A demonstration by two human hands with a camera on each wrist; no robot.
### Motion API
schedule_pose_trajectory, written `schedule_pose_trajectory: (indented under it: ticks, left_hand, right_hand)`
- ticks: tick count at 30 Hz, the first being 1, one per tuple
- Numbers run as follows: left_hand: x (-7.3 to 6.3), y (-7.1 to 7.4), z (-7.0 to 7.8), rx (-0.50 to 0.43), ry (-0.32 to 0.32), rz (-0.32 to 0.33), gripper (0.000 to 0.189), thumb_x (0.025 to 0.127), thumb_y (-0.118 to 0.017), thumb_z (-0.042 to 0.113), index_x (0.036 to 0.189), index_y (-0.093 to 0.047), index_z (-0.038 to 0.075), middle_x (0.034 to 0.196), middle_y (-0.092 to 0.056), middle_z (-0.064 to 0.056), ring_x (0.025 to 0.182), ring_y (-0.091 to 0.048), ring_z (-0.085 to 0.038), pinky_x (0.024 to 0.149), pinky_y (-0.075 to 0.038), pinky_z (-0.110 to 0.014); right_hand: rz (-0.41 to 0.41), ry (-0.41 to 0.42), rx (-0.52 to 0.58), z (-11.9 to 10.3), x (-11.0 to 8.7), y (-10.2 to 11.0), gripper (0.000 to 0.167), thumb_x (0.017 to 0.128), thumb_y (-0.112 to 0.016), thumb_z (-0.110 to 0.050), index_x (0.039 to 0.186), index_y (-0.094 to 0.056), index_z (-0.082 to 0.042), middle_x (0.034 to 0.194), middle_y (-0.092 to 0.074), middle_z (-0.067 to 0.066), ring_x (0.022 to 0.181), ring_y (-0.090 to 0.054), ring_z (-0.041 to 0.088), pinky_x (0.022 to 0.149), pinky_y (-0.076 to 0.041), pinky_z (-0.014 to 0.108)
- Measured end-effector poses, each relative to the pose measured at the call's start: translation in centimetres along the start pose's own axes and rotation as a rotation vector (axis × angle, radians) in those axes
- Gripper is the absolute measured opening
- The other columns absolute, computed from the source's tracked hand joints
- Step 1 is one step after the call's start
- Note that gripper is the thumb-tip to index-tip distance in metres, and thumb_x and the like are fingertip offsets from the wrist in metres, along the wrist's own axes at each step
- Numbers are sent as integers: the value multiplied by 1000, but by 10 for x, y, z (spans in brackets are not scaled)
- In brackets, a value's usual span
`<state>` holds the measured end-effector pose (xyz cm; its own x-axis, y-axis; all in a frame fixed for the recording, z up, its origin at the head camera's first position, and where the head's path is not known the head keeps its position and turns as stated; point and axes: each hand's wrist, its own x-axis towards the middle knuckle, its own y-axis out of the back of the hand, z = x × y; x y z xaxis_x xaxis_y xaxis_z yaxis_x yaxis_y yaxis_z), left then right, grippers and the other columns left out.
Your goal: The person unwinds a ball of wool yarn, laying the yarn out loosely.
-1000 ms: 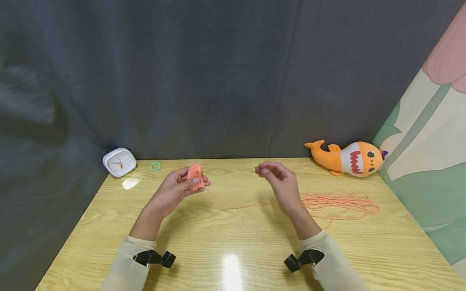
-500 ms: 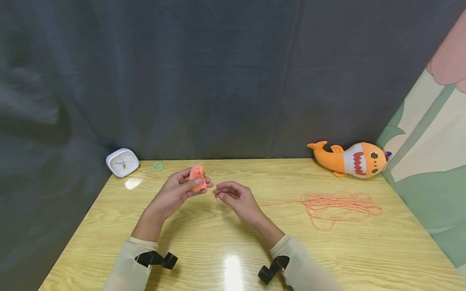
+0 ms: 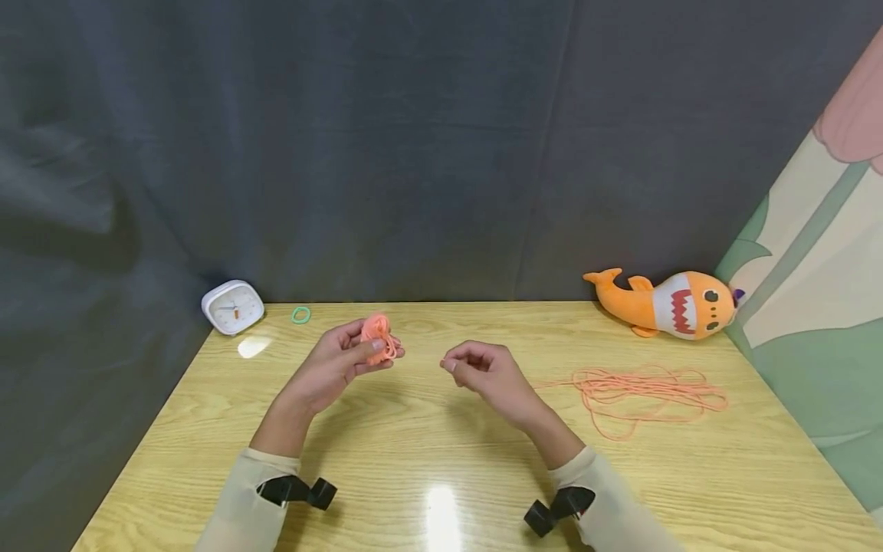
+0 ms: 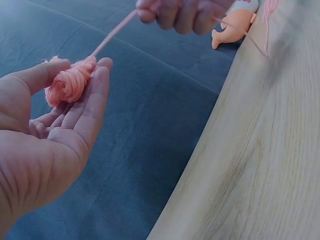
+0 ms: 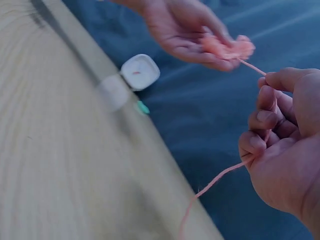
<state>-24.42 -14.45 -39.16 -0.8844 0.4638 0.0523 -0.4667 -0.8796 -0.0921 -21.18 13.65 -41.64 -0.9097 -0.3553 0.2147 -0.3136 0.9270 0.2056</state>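
A small wound bundle of coral yarn (image 4: 72,84) is pinched between the thumb and fingers of my left hand (image 3: 329,366). From it a single taut strand (image 4: 114,33) runs across to my right hand (image 3: 493,377), which pinches it between thumb and index finger. In the right wrist view the strand passes through the curled fingers of that hand and trails off as a loose tail (image 5: 216,178). It leads toward a loose heap of the same yarn (image 3: 645,392) lying on the table to the right.
The wooden table (image 3: 400,468) ends at a dark curtain (image 3: 414,153). A white clock (image 3: 233,307) and a green ring (image 3: 300,315) sit at the back left. An orange plush shark (image 3: 662,303) lies at the back right, beside a patterned cloth (image 3: 814,337).
My right hand came leftward, close to the left hand, then drew back a little to the right. My left hand has stayed nearly in place, holding the yarn bundle.
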Motion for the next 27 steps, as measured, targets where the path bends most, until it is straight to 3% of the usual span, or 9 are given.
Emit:
schedule_pose_trajectory:
  ticks: [5, 10, 22, 27]
  left_hand:
    - [0, 1, -2, -15, 2, -18, 47, 105, -57, 7, 146, -42, -10, 121, -73, -10, 110, -74, -14, 94, -60, -28]
    - [-1, 1, -1, -28, -5, -26, 46, 105, -57, 6, 146, -42, -10, 117, -74, -5, 110, -74, -14, 94, -60, -28]
    - [-2, 3, 0, -24, 7, -6, 51, 106, -55, 7, 151, -38, -10, 119, -71, -4, 110, -74, -15, 94, -60, -28]
    - [-2, 5, 0, -14, 9, 1, 52, 106, -55, 8, 151, -37, -10, 122, -69, -7, 110, -74, -13, 95, -60, -28]
  right_hand:
    - [85, 11, 24, -8, -4, 19, 18, 103, -64, -21, 109, -72, -5, 80, -57, 0, 70, -49, 9, 62, -45, 24]
    - [150, 19, 48, -12, -6, 36, 20, 104, -64, -20, 109, -70, -2, 79, -55, -4, 72, -48, 9, 64, -44, 23]
    - [287, 69, 135, -30, -15, 67, 12, 103, -64, -14, 99, -74, -17, 78, -58, -7, 71, -51, 8, 69, -52, 21]
    - [320, 136, 231, -30, -17, 78, 12, 104, -61, -9, 103, -72, -3, 74, -55, -5, 68, -47, 10, 63, -43, 23]
